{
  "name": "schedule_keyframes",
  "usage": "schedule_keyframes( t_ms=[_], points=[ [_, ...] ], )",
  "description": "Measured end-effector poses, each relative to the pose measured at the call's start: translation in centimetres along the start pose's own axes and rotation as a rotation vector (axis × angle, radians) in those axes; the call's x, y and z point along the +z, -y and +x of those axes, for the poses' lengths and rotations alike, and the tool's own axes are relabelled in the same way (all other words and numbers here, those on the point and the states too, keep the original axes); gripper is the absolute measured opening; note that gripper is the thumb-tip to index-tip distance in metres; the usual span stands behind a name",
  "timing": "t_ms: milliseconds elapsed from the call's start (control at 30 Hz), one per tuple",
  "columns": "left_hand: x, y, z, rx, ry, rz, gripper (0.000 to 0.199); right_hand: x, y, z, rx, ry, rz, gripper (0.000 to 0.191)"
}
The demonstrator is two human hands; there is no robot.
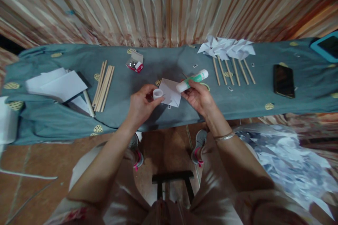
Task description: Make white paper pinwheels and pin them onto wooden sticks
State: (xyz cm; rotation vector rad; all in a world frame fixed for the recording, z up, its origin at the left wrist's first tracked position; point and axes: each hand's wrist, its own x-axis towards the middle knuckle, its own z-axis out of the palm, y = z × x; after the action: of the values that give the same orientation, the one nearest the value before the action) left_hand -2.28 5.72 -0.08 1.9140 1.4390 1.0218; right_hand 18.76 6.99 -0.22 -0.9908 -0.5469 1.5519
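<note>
Now the paper [171, 94], likely light and best taken by its edges, sits dead centre, the right hand [198, 97] gripping the probably stiff glue stick [194, 78] round its barrel at two o'clock, the left hand [142, 104] pinching the light-looking cap [157, 94] by its sides at nine.

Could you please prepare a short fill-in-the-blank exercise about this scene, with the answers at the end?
1. The person's ____ hand holds a white cap.
2. The other hand holds a glue stick with a ____ label.
3. In the picture, the phone lies to the ____ of the paper pinwheels.
4. The small red box has its lid ____.

Missing words: left; green; right; open.
</note>
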Motion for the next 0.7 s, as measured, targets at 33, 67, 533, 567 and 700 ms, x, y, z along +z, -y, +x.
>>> schedule_keyframes(
  t_ms=[33, 67, 533, 567, 700],
  points=[
    [0.2, -0.2, 0.1, -0.001, 0.008, -0.020, 0.024, 0.1, 0.0, -0.1, -0.003, 0.002, 0.009, 0.028],
    [0.5, -0.4, 0.1, 0.001, 0.016, -0.038, 0.024, 0.1, 0.0, -0.2, -0.009, 0.007, 0.007, 0.029],
    [0.9, -0.4, -1.3, 0.287, 0.190, 0.099, 0.028, -0.9, -0.4, 0.2, -0.293, -0.026, -0.616, 0.054],
    [1.1, -0.7, -1.9, 0.326, 0.241, 0.106, 0.029, -1.0, -0.5, 0.3, -0.347, -0.036, -0.705, 0.054],
    [2.1, -1.3, -3.7, 0.344, 0.374, 0.182, 0.030, -0.7, -1.0, 0.7, -0.523, -0.056, -0.958, 0.049]
  ],
)
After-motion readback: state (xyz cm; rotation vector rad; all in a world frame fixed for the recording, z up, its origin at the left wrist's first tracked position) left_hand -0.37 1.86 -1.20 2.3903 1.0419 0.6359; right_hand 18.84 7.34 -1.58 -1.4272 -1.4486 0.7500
